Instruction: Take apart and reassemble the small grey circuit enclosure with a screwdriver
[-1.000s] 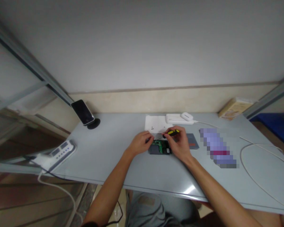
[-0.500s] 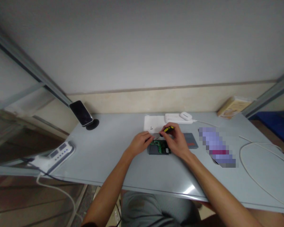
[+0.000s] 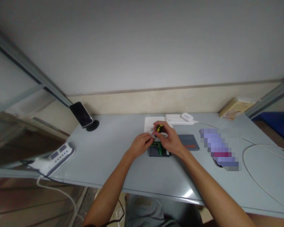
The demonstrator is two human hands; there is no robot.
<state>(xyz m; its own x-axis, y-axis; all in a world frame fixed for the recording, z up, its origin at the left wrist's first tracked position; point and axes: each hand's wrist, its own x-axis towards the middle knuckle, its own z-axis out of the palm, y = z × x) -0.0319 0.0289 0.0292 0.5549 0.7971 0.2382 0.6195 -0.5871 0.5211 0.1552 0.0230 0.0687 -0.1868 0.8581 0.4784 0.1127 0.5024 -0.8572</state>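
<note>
Dim, soft indoor light, slightly blurred, edges bowed by the wide lens, glare on the table (image 3: 188, 191).

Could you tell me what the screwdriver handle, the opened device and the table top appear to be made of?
The screwdriver in the right hand has a yellow and black handle, probably plastic or rubber. The opened device shows a green circuit board in a dark grey matte shell, likely plastic. The table is pale grey and smooth with a soft glare, perhaps laminate or painted metal.
</note>
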